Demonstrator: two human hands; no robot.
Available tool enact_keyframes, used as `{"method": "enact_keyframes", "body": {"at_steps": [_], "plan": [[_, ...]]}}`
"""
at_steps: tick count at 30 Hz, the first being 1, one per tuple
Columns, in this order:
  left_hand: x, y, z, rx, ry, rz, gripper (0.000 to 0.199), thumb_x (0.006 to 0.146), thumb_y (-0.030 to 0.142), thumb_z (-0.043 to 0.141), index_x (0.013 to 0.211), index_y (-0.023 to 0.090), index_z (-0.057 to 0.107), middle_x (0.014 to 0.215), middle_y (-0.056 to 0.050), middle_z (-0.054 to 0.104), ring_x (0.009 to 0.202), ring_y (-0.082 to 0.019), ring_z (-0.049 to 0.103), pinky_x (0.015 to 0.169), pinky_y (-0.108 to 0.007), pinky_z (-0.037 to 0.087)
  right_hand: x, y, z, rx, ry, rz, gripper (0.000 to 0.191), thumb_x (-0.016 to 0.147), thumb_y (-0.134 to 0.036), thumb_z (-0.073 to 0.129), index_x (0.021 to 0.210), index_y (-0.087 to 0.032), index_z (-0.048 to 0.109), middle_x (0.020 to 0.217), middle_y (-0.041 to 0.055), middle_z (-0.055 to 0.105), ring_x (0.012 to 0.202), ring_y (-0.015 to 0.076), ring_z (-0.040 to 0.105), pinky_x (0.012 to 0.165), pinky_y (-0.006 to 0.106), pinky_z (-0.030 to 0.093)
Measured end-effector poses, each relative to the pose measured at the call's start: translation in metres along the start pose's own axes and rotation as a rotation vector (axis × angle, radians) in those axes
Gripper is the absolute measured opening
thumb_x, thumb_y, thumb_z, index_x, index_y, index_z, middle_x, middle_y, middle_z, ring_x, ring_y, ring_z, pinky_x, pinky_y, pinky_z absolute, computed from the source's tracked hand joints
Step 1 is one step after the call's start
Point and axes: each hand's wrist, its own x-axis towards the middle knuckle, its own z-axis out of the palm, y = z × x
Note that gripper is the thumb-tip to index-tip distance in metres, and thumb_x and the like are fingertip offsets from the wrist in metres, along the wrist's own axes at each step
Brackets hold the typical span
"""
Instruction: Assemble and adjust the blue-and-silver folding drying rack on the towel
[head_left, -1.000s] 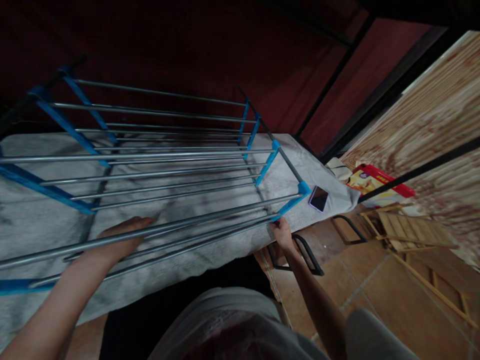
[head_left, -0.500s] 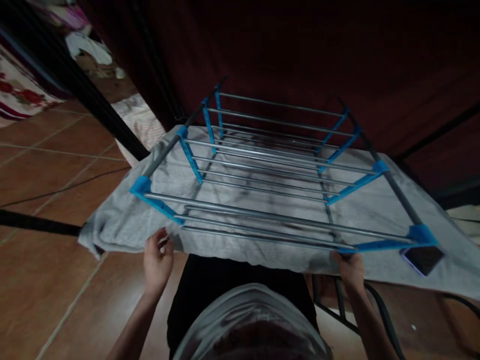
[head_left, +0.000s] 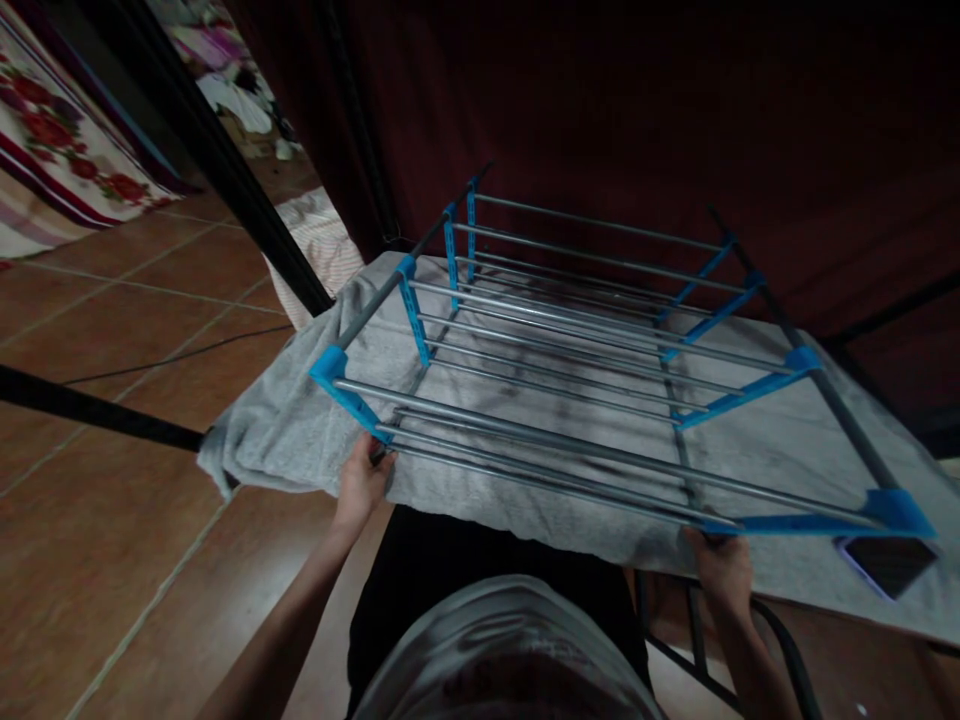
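A shoe rack [head_left: 600, 450] of grey metal tubes with blue plastic connectors lies on a grey cloth [head_left: 300, 420] spread over a table. My left hand [head_left: 362, 485] is closed around the near end of the rack's lower left post, just below a blue connector [head_left: 352, 405]. On the other side, my right hand [head_left: 724, 572] grips the near end of the lower right post beside another blue connector [head_left: 795, 522]. The fingertips of both hands are partly hidden under the rack.
A phone [head_left: 892, 565] lies on the cloth under the rack's right corner. Dark metal posts [head_left: 225, 170] stand at the left, and a dark red curtain [head_left: 600, 110] hangs behind. A thin cable [head_left: 187, 352] crosses the tiled floor [head_left: 112, 540].
My left hand has moved up and right to the rack's left post end and closed on it. My right hand keeps its hold. The view has shifted left.
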Motion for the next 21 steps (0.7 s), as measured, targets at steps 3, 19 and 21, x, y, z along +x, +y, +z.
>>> {"method": "enact_keyframes", "body": {"at_steps": [3, 19, 21], "plan": [[0.006, -0.005, 0.001, -0.034, -0.006, 0.013, 0.049, 0.075, 0.037, 0.062, 0.119, 0.014, 0.057, 0.11, -0.012, 0.068, 0.104, -0.029, 0.066, 0.097, -0.047, 0.053, -0.004, -0.006, 0.003, 0.141, 0.0, 0.006, 0.036, 0.065, -0.05, 0.068, 0.083, -0.019, 0.066, 0.07, 0.0081, 0.068, 0.072, 0.0292, 0.066, 0.062, 0.038, 0.05], [0.03, -0.012, -0.01, -0.146, -0.183, 0.077, 0.039, 0.066, 0.03, 0.067, 0.103, 0.016, 0.065, 0.11, -0.009, 0.062, 0.094, -0.023, 0.064, 0.087, -0.04, 0.057, -0.096, -0.149, 0.112, -0.22, -0.252, -0.87, 0.036, 0.1, -0.025, 0.041, 0.133, -0.022, 0.055, 0.121, 0.0129, 0.064, 0.113, 0.0285, 0.056, 0.098, 0.048, 0.043], [0.031, -0.012, -0.011, -0.162, -0.19, 0.068, 0.039, 0.065, 0.029, 0.068, 0.101, 0.016, 0.066, 0.108, -0.008, 0.062, 0.093, -0.023, 0.065, 0.086, -0.04, 0.057, -0.093, -0.165, 0.129, -0.262, -0.297, -0.929, 0.037, 0.099, -0.019, 0.042, 0.134, -0.024, 0.056, 0.123, 0.0119, 0.065, 0.114, 0.028, 0.057, 0.099, 0.047, 0.044]]}}
